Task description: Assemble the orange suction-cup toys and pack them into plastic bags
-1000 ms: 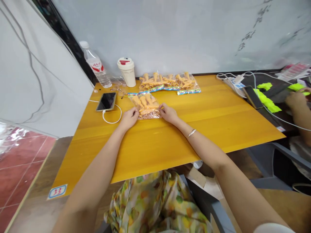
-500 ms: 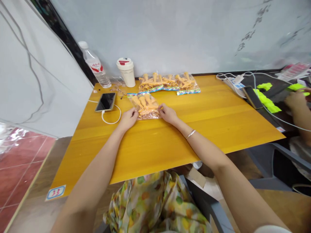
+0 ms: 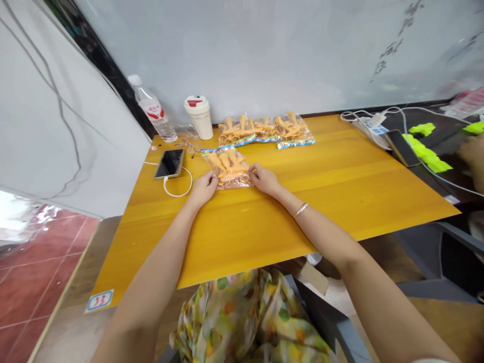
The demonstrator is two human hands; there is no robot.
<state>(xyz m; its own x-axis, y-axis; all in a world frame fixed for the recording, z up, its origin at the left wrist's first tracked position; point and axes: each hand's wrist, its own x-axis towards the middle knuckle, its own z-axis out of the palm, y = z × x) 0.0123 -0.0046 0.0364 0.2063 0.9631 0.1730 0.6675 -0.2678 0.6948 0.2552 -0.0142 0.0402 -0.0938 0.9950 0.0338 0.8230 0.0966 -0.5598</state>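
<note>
A clear plastic bag point(image 3: 230, 169) of orange, trumpet-like plastic pieces lies flat on the yellow wooden table point(image 3: 302, 186). My left hand point(image 3: 204, 187) pinches the bag's near left corner. On the opposite side, my right hand point(image 3: 263, 179) has its fingertips closed on the near right edge; a silver bangle circles that wrist. The bag's colourful printed header strip points away from me. Just behind it, similar filled bags point(image 3: 247, 130) lie in a row along the wall, with another bag point(image 3: 294, 130) at the row's right end.
At the back left stand a water bottle point(image 3: 154, 112) and a white lidded cup point(image 3: 200, 118). A phone point(image 3: 170, 163) with a white cable and a pair of glasses lie nearby. To the right are a power strip, another phone point(image 3: 403, 147), bright yellow-green pieces point(image 3: 427, 153) and a co-worker's hand point(image 3: 472, 151).
The view has shifted slightly, so everything appears moved a little. Both hands keep their places on the bag. At the far right, the co-worker's hand is now mostly out of frame.
</note>
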